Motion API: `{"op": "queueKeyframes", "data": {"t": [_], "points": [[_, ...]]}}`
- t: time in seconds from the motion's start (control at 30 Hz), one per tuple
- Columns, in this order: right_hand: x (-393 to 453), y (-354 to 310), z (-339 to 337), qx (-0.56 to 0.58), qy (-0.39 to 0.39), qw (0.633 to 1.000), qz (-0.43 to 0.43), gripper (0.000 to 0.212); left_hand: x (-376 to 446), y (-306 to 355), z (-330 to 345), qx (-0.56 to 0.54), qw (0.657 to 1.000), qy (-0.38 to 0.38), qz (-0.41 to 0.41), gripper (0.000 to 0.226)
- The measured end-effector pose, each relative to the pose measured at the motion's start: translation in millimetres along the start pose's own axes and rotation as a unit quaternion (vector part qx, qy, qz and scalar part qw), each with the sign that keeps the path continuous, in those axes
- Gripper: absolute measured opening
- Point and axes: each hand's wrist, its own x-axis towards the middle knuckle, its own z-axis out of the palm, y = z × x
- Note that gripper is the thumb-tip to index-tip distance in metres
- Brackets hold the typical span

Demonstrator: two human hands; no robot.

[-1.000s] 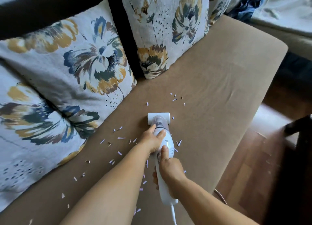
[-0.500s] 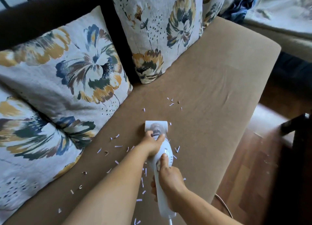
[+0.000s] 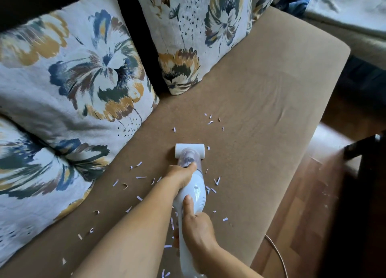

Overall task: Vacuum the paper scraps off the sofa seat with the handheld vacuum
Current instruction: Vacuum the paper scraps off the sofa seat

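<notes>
The handheld vacuum (image 3: 193,192) lies on the sofa seat (image 3: 261,102), its head at the far end. Paper scraps (image 3: 210,122) lie beyond it, left and right. Cushions (image 3: 83,79) stand along the left, floor (image 3: 302,215) to the right.

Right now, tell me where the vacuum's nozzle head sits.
In the head view the nozzle head rests mid-seat on the brown sofa seat, just beyond the left hand, with paper scraps ahead.
</notes>
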Motion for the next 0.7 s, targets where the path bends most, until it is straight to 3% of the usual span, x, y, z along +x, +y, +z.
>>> {"op": "queueKeyframes", "data": {"t": [0.17,0.33,0.7], "points": [[-7.5,3.1,-4.0,0.009,-0.007,1.000,-0.007,0.065,-1.5,-2.4,1.3,-0.017,1.000,-0.003,0.010,0.062],[-15.5,3.1,-2.2,0.028,-0.026,0.999,-0.012,0.044,-4.5,-1.7,-1.7,-0.027,1.000,-0.001,0.010,0.062],[-12.5,9.5,-10.0,0.046,-0.022,0.998,-0.042,0.059,-8.5,-0.1,2.6,-0.012,1.000,0.000,0.008,0.068]]}}
